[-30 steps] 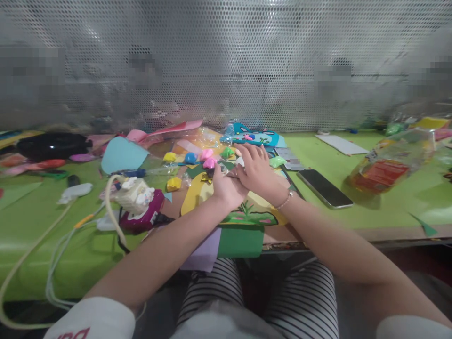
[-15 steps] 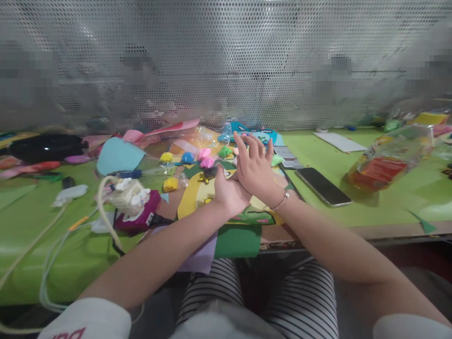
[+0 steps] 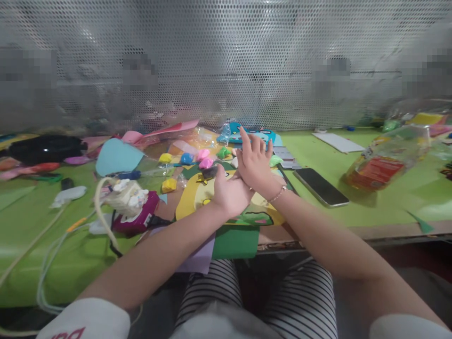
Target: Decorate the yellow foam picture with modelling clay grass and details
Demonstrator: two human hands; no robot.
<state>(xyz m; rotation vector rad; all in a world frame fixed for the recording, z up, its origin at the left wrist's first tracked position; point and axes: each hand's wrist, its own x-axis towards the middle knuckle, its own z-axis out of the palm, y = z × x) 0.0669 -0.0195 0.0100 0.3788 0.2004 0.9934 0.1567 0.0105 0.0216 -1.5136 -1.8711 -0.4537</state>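
My left hand (image 3: 231,195) is turned palm up, its thumb raised and apart. Across that palm lies my right hand (image 3: 256,165), fingers spread and stretched away from me, a thin bracelet on its wrist. The palms press together, and anything between them is hidden. Below both hands is a yellow cartoon picture (image 3: 187,200) with green and black parts. Close to my left thumb lies a black lump (image 3: 209,173) in clear wrap. Beyond it are small modelling-clay-like lumps: pink (image 3: 205,163), blue (image 3: 187,158), green (image 3: 223,152) and yellow (image 3: 169,185).
A black phone (image 3: 321,187) and a tilted bottle with a red label (image 3: 377,169) lie to the right. Left are a purple box with a white charger (image 3: 136,214), cables (image 3: 52,254) and a light blue paper (image 3: 118,157). Perforated metal (image 3: 226,66) stands behind the green table (image 3: 381,212).
My right hand has shifted slightly over my left palm, its fingers now reaching a little farther up. My left hand stays nearly in place.
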